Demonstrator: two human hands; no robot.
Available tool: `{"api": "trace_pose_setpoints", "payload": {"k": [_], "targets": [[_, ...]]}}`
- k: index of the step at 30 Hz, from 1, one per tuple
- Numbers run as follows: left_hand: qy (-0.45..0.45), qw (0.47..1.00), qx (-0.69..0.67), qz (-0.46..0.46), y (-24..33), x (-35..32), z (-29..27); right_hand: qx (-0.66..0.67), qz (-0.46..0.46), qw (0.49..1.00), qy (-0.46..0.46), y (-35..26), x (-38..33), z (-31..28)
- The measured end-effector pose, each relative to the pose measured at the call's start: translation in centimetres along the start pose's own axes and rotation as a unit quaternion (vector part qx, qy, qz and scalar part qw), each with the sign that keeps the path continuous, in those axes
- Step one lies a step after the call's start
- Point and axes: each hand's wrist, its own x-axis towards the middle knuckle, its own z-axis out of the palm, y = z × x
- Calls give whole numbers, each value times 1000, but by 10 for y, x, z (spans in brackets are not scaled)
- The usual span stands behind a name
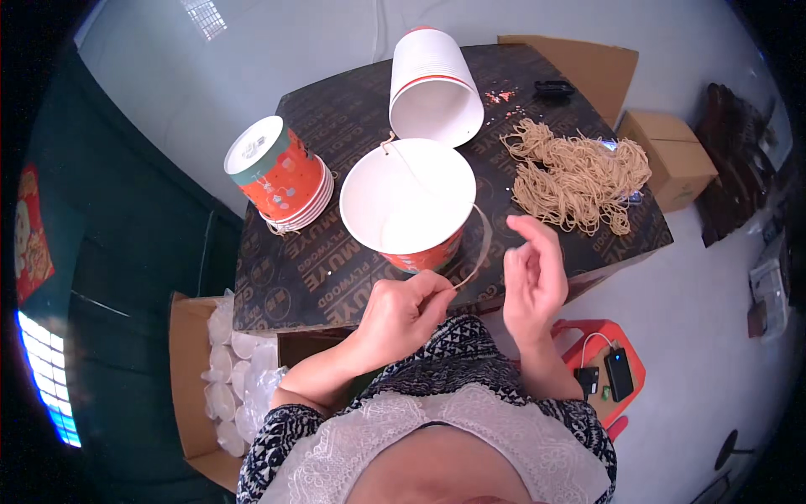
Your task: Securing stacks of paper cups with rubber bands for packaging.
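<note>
The left hand (403, 312) pinches one end of a tan string (480, 244) at the near edge of the dark plywood board (285, 277). The string seems to loop up into the open paper bucket (409, 202) at the board's middle. The right hand (532, 273) hovers just beside, fingers loosely curled, apparently holding nothing. A heap of strings (579, 176) lies by the right edge.

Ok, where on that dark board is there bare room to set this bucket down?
Bare board lies front-left, below the lying orange-and-white paper bucket stack, and a patch at back-left, beside the lying white paper bucket stack. Crowded: centre, with the upright open paper bucket, and right, with the tan string heap.
</note>
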Motion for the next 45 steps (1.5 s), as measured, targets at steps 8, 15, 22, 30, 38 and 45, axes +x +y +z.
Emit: {"api": "trace_pose_setpoints", "payload": {"k": [8,15,22,30,38,45], "targets": [[-38,998,52,12,15,-1,-15,45,-28,968,-244,-12,-6,0],[7,999,-11,-38,8,-7,-18,41,-31,982,-183,-11,-2,8],[107,988,-80,-73,5,-10,-26,5,-6,995,-101,-3,-10,22],[116,987,-77,-79,-2,-13,-27,-63,-110,989,-73,7,-13,34],[116,987,-82,-76,-4,-13,-29,-88,-115,986,-82,8,-11,39],[126,990,-60,-30,-6,-11,-38,-103,-127,983,-84,11,-7,46]]}}
